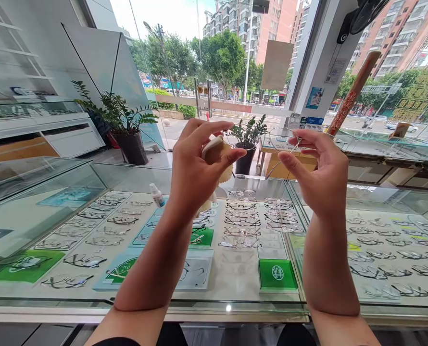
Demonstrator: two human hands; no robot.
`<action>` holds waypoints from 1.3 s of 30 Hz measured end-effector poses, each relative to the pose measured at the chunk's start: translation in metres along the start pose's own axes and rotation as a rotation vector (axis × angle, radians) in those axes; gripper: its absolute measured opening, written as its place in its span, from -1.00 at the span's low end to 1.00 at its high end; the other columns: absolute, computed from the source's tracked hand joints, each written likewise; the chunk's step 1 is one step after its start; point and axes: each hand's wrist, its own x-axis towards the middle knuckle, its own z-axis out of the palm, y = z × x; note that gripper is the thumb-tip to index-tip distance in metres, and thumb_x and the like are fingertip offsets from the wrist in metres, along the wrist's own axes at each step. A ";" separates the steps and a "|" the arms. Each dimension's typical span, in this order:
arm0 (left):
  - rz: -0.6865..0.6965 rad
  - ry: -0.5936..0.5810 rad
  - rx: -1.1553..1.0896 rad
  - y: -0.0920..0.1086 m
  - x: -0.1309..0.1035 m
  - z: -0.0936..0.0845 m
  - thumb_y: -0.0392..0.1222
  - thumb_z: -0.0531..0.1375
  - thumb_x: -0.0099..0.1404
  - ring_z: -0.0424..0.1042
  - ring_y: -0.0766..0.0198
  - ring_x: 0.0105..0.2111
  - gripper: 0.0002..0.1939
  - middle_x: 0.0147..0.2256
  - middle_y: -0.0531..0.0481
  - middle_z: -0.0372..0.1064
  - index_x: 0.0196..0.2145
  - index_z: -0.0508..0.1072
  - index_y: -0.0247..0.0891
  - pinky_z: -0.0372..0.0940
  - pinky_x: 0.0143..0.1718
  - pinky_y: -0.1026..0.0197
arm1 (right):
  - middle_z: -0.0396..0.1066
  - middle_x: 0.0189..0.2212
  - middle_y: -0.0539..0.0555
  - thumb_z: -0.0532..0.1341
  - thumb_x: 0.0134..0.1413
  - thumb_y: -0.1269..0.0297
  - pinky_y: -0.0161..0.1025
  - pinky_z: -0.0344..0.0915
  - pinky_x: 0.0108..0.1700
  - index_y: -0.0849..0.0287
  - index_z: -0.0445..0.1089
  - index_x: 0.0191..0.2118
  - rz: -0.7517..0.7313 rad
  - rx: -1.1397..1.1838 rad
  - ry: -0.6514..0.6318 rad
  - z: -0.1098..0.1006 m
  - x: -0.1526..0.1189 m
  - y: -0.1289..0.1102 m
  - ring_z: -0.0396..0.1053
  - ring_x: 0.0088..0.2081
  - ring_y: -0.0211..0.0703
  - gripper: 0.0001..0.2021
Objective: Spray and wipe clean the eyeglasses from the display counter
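Forearms (pixel 152 264) are stretched forward over the glass worktop (pixel 233 269), closest to the lens. At far left, rows of spectacle frames (pixel 123 220) are displayed under the glass; a spray bottle (pixel 157 196) is stood beyond the left forearm, near it. By the left hand (pixel 199 163) a pale cloth (pixel 225 174) with a scalloped edge is held bunched; grip is curled round it, thumb and forefinger tips parted. Between the hands, open air is left, nothing blocking. Below, more frames and a green block (pixel 277 275) are laid out. By the right hand (pixel 324 166) thin-rimmed glasses (pixel 279 143) are held up, well above the worktop; grip is narrow, frame pinched by thumb and fingers. Step in hand is judged to be lens wiping, cloth and glasses apart for now; cloth would need to be brought across to the lens, frame kept pinched lightly. At right, further frame rows (pixel 378 255) are set under glass. Front edge is crossed by both forearms; room is judged ample above, bottle best kept clear of the left elbow.
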 end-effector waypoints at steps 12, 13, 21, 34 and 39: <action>0.022 -0.004 0.030 -0.001 0.001 0.000 0.16 0.46 0.39 0.52 0.05 0.00 -0.56 -0.01 -0.06 0.49 0.15 0.61 0.05 0.51 0.03 -0.03 | 0.61 0.05 0.13 0.48 0.24 0.06 0.16 0.57 0.11 -0.04 0.51 0.19 -0.016 -0.002 0.014 0.001 -0.001 0.000 0.59 0.10 0.13 -0.55; 0.017 -0.005 0.027 0.000 0.001 0.000 0.19 0.45 0.39 0.52 0.05 0.00 -0.55 -0.01 -0.07 0.49 0.15 0.61 0.05 0.51 0.02 -0.03 | 0.61 0.06 0.13 0.48 0.24 0.06 0.16 0.57 0.11 -0.05 0.51 0.19 -0.015 0.000 0.014 0.001 -0.001 0.001 0.59 0.11 0.13 -0.55; 0.006 -0.012 0.009 -0.001 0.001 0.000 0.26 0.44 0.38 0.52 0.04 0.01 -0.52 0.00 -0.07 0.48 0.14 0.61 0.07 0.53 -0.03 -0.03 | 0.61 0.08 0.14 0.48 0.25 0.02 0.19 0.58 0.14 -0.09 0.50 0.21 0.002 -0.009 -0.002 0.001 -0.001 0.001 0.58 0.12 0.14 -0.54; -0.020 -0.053 -0.019 -0.007 0.003 -0.001 0.19 0.44 0.40 0.54 0.02 0.02 -0.57 -0.01 -0.08 0.53 0.13 0.63 0.03 0.53 0.06 -0.06 | 0.63 -0.01 0.11 0.49 0.24 -0.04 0.16 0.59 0.08 -0.04 0.51 0.11 -0.029 -0.038 0.051 0.003 -0.001 -0.008 0.62 0.03 0.12 -0.58; -0.020 -0.066 -0.034 -0.012 0.003 -0.001 0.14 0.46 0.39 0.54 0.02 0.03 -0.57 -0.01 -0.08 0.52 0.13 0.62 0.00 0.53 0.07 -0.02 | 0.61 -0.04 0.10 0.46 0.29 0.00 0.13 0.59 0.06 -0.06 0.50 0.13 -0.039 -0.068 0.047 0.004 -0.002 -0.011 0.60 0.02 0.09 -0.61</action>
